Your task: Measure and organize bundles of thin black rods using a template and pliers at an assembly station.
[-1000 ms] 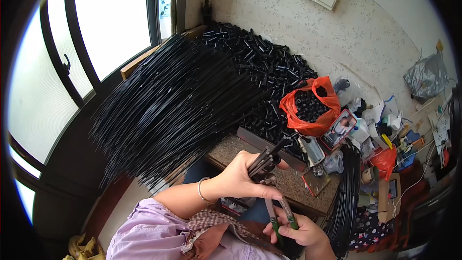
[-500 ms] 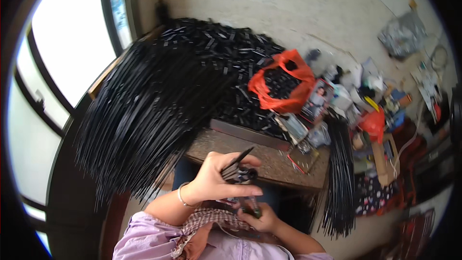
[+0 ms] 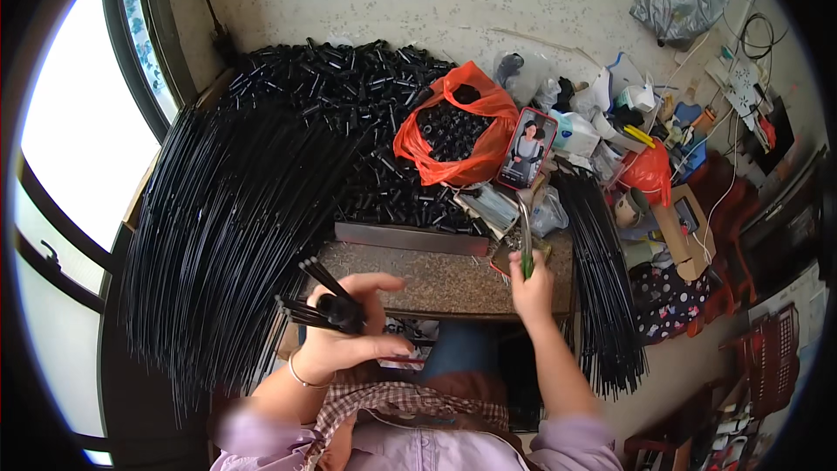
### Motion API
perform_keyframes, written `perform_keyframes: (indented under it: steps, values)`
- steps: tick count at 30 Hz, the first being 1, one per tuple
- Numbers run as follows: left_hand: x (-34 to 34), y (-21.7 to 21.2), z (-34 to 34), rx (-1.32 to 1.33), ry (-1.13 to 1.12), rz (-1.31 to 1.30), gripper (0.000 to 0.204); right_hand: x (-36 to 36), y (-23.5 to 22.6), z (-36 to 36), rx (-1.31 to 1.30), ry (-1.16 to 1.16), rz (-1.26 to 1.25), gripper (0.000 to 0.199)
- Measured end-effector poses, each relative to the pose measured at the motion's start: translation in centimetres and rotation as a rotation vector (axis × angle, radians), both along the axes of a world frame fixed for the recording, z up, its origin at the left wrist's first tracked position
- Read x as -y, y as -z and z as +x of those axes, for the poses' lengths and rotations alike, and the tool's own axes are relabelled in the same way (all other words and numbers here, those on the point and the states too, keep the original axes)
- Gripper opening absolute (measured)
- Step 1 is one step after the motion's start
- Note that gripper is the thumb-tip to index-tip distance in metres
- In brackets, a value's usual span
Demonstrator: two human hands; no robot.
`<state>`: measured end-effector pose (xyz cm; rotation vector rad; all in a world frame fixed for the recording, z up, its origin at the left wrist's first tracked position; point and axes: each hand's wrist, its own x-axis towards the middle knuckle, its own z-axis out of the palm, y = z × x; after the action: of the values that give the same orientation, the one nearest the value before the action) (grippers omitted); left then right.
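Observation:
My left hand [image 3: 344, 340], with a bracelet at the wrist, holds a black rounded part [image 3: 340, 312] in its curved palm. Several thin black rods [image 3: 318, 276] stick out from around that part; their exact join is hidden. The thumb and fingers point right, with a gap between their tips. Over the right front of the table, my right hand [image 3: 534, 288] is closed around a metal hand tool [image 3: 526, 225] with a green handle. The tool points up and away; its head overlaps small items, and its exact kind is unclear.
Long black rods [image 3: 235, 235] hang over the table's left edge, a second bundle [image 3: 597, 270] at the right. Small black parts [image 3: 349, 87] are heaped behind a metal strip [image 3: 410, 238]. A red plastic bag [image 3: 497, 113], a phone [image 3: 527, 148] and a cardboard box [image 3: 683, 235] stand around.
My right hand has moved away from my left hand, up and right over the table, carrying the tool. My left hand has shifted left with the black part. The view has turned somewhat.

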<state>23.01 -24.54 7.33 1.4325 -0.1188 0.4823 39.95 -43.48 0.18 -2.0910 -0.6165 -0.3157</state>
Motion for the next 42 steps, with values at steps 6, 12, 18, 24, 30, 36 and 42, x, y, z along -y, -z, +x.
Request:
perform_keyframes:
  steps: [6,12,18,24,30,36,42]
  values:
    - [-0.1,0.6,1.1,-0.033,0.047,0.028,0.051,-0.2,0.8,4.1,0.138,-0.025,-0.487,0.029]
    - [-0.8,0.9,2.7,-0.059,0.016,0.196,0.050,-0.9,1.9,5.6,0.486,-0.026,-0.696,0.013]
    - [-1.3,1.2,2.8,-0.055,0.040,0.131,0.048,-1.3,0.6,5.0,0.348,-0.029,-0.619,0.019]
    - [-1.4,0.0,1.5,-0.111,0.088,0.159,0.041,-0.9,0.2,3.7,0.127,0.144,-0.250,0.018]
    - [0.3,0.7,0.4,-0.072,0.064,0.070,0.053,-5.7,-6.7,-9.0,-0.805,-0.484,0.816,0.019]
    - [1.3,0.2,-2.3,0.035,0.045,0.087,0.057,-6.6,-6.9,-14.9,-0.611,-0.603,0.845,0.025]
    - [2.0,-0.2,-4.7,0.031,-0.027,0.102,0.060,-5.9,-7.2,-16.8,-0.621,-0.632,0.846,0.024]
